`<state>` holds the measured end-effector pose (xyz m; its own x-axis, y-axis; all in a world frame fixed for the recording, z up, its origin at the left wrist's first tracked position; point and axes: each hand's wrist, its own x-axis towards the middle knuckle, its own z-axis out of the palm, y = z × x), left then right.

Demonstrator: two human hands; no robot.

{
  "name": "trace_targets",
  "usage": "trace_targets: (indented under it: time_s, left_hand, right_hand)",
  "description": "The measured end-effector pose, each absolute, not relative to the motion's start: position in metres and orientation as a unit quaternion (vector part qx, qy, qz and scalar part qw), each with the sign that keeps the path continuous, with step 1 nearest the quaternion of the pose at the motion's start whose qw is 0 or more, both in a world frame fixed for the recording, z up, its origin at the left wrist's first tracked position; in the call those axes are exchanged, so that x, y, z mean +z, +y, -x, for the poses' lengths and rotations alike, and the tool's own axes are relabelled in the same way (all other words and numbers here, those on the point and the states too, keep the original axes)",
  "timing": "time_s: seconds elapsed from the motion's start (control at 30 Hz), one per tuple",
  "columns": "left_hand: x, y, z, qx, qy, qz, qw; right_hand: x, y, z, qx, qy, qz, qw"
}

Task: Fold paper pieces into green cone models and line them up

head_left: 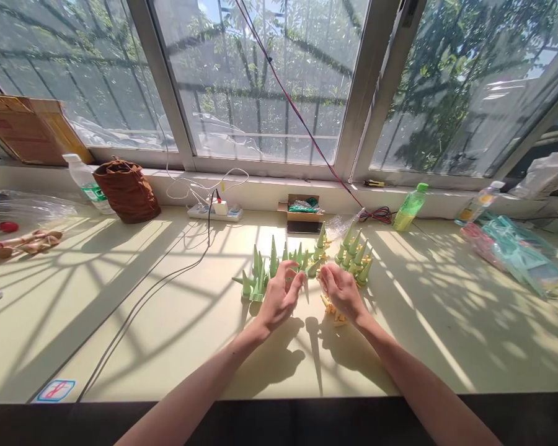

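From here I can read nothing: the blue-edged sticker [56,391] at eight o'clock bears an unclear red mark; the green label [95,192] on the bottle [77,171] toward nine blurs.

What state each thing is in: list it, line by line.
Left hand, fingers curled, grip unclear
Right hand, fingertips together, grip unclear
Green cones, mostly upright
Yellow pieces, loose, heaped
Small cardboard box, open, things inside
Power strip, plugs inserted
Green bottle, capped
Bottle at left, capped
Bottle at right, capped
Brown bag, creased

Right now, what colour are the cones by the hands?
The cones are pale green, seen best in the head view.
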<state>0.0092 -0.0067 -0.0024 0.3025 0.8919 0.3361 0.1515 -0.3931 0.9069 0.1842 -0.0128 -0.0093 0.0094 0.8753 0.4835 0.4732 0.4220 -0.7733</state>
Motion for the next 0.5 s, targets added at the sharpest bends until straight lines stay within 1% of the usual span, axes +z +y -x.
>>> trace_targets:
  time_s: [0.1, 0.2, 0.27, 0.37, 0.5]
  left_hand:
    - [0.0019, -0.0056, -0.0090, 0.435, 0.364, -0.657, 0.496]
    - [0.0037, -0.0048, -0.0083, 0.422, 0.338, -0.635, 0.551]
    - [0.0042, -0.0046, -0.0075, 0.417, 0.321, -0.624, 0.578]
    - [0.0031, -0.0040, -0.0063, 0.409, 0.301, -0.621, 0.597]
    - [-0.0004, -0.0031, -0.0061, 0.410, 0.298, -0.632, 0.586]
  right_hand:
    - [-0.0081, -0.0142, -0.1862, 0.135, -0.724, 0.480, 0.477]
    - [-0.0098, -0.0150, -0.1855, 0.129, -0.753, 0.460, 0.453]
    - [-0.0109, -0.0156, -0.1845, 0.130, -0.752, 0.456, 0.457]
    - [-0.0109, -0.0167, -0.1835, 0.133, -0.745, 0.461, 0.464]
    - [-0.0093, -0.0177, -0.1829, 0.150, -0.736, 0.477, 0.457]
